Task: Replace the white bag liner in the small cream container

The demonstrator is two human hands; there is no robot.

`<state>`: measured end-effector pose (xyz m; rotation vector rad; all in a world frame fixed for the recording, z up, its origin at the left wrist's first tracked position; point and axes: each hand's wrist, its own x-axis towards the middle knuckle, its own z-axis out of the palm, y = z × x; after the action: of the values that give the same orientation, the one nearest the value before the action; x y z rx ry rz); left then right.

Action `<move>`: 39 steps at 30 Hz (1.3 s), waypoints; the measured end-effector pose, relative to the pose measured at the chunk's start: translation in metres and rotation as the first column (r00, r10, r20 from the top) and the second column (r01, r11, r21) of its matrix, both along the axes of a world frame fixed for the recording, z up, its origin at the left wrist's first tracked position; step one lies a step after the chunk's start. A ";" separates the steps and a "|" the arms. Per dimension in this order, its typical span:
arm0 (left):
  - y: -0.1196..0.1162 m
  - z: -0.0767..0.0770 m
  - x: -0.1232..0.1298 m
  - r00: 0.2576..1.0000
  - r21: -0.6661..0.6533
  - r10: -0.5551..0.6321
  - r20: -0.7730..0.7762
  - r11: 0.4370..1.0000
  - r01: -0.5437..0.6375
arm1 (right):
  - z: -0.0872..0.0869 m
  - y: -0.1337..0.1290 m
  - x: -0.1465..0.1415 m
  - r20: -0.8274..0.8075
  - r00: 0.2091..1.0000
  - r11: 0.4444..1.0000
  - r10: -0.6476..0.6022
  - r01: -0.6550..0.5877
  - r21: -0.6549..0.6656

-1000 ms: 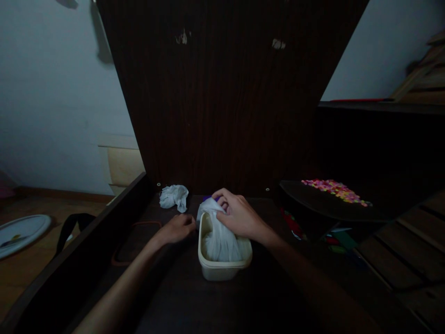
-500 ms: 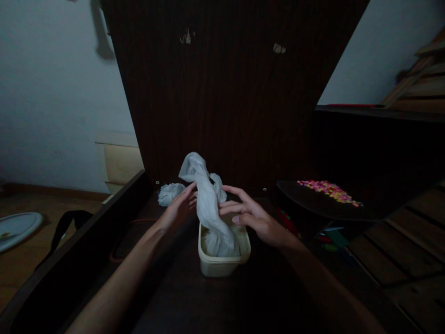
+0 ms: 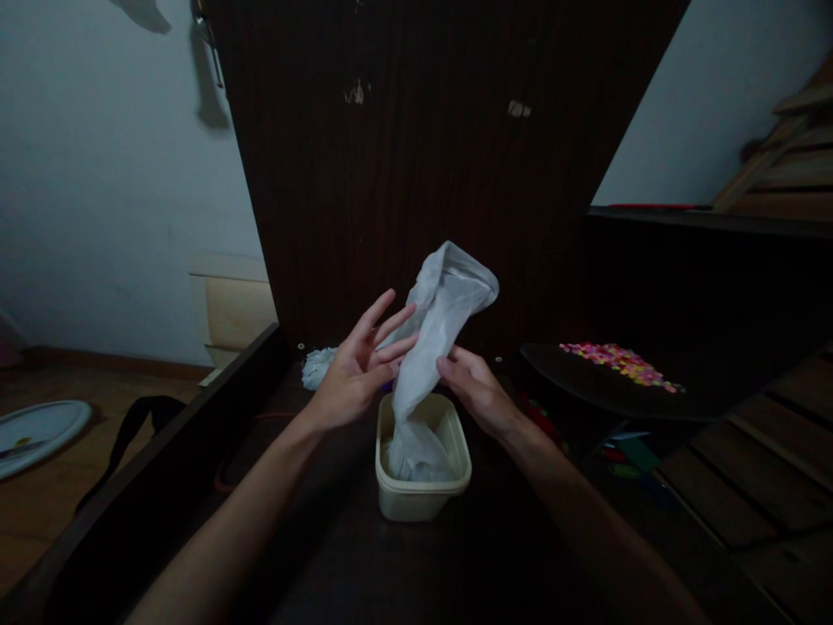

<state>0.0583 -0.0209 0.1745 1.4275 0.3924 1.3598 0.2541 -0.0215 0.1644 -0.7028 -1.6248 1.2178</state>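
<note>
A whitish, thin plastic bag stands twisted upward, its lower end inside a cream rectangular tub on the dark surface. My right hand grips the bag from the right, thumb in front and the other fingers behind. At the bag's left side, my left hand has its fingers spread, the tips near or against the plastic. Behind the left hand lies another crumpled whitish bag, partly hidden.
A dark panel rises behind the tub. Small colourful pieces lie on a dark shelf at the right. A raised dark edge runs along the left, with a white oval object on the floor beyond.
The bag's top has swung right and risen, opening wider. My left hand's fingers have spread and lifted, while my right hand has closed on the bag. The view has shifted slightly.
</note>
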 end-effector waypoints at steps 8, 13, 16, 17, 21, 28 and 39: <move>0.010 -0.005 0.014 0.909 0.247 0.414 0.043 0.878 -0.411 | 0.017 0.015 -0.008 -0.105 0.969 0.975 -0.224 0.224 -0.017; 0.028 -0.023 0.000 0.643 0.207 0.766 -0.022 0.633 -0.746 | 0.028 0.022 0.006 -0.155 0.948 0.960 -0.278 0.280 -0.005; 0.036 -0.031 -0.007 0.719 0.039 0.675 -0.164 0.733 -0.679 | 0.033 0.025 0.015 -0.188 0.952 0.971 -0.241 0.239 -0.033; 0.038 -0.032 -0.007 0.798 -0.047 0.573 -0.185 0.806 -0.590 | 0.035 0.027 0.017 -0.198 0.953 0.973 -0.231 0.228 -0.038; 0.040 -0.025 -0.004 0.991 -0.246 0.121 -0.050 0.961 -0.130 | 0.040 0.036 0.020 -0.181 0.964 0.981 -0.194 0.194 -0.016; 0.043 0.013 -0.003 0.958 0.092 0.268 -0.100 0.962 -0.259 | 0.057 0.041 0.017 -0.109 0.981 0.981 -0.159 0.169 0.094; 0.058 0.046 -0.027 0.865 0.007 0.458 0.206 0.883 -0.469 | 0.075 0.022 0.031 0.101 0.944 0.904 -0.315 0.265 0.337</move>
<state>0.0316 0.0366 0.2201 1.2708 0.5966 1.9010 0.2855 0.0003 0.2396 -0.8107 -1.7180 0.6781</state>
